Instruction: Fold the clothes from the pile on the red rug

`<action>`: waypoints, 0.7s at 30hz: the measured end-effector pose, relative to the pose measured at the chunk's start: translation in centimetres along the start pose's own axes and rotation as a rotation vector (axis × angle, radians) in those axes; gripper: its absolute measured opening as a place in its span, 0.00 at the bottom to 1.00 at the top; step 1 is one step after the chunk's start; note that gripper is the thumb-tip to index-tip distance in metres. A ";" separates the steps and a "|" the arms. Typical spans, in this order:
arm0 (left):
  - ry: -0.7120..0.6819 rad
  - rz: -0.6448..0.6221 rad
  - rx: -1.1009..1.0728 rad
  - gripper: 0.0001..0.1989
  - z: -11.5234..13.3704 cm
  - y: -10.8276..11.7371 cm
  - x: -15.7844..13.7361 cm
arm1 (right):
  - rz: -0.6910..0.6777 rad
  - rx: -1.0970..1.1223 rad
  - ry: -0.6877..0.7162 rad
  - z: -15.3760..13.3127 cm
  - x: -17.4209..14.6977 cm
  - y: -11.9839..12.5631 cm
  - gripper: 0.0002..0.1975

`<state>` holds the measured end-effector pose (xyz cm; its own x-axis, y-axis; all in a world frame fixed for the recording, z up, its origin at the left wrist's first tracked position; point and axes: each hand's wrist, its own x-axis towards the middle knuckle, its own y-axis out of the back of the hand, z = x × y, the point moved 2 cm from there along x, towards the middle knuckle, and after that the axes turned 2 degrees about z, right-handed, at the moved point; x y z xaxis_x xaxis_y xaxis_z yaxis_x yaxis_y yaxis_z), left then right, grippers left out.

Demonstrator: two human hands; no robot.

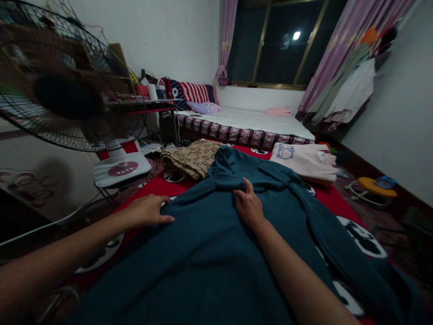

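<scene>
A dark teal long-sleeved garment [209, 239] lies spread out, with its collar or hood end away from me and one sleeve [324, 225] running down the right side. At its left edge is my left hand [152, 211], thumb and fingers apart around a small gap; the fingertips touch or nearly touch the cloth. My right hand [251, 207] rests on the upper middle of the garment, just below the collar, with its thumb and a finger spread on the fabric. The other fingers of that hand are partly hidden.
Under the garment is a red patterned cover [152, 192]. Beyond lie a folded brown patterned cloth [192, 158] and a folded pale pink garment [307, 162]. A fan [67, 95] stands close on the left. Further back is a bed [243, 119]; a yellow stool [375, 186] sits right.
</scene>
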<state>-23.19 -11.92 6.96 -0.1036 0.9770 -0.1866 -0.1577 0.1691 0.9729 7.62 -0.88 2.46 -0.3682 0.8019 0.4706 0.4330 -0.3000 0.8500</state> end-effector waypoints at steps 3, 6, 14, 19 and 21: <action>-0.028 -0.081 -0.050 0.29 -1.5 -0.7 -1.3 | -0.130 -0.074 0.024 -0.1 1.5 -0.6 0.14; -0.097 -0.212 -0.232 0.19 -1.5 -0.2 -2.3 | -0.235 -0.085 0.027 0.2 3.7 -0.6 0.16; -0.281 -0.192 -0.449 0.14 6.8 6.0 -4.4 | -0.030 -0.042 -0.098 3.3 10.0 3.2 0.19; -0.475 -0.194 -0.380 0.11 13.8 5.3 -5.5 | 0.040 -0.059 -0.212 6.2 10.9 3.7 0.20; -0.505 -0.350 -0.462 0.15 15.8 3.4 -5.9 | 0.028 -0.069 -0.286 7.4 10.3 3.1 0.22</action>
<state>-7.64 -15.06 13.48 0.4716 0.8361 -0.2802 -0.5043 0.5163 0.6922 11.23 10.31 8.19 -0.1062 0.9030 0.4164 0.3791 -0.3504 0.8565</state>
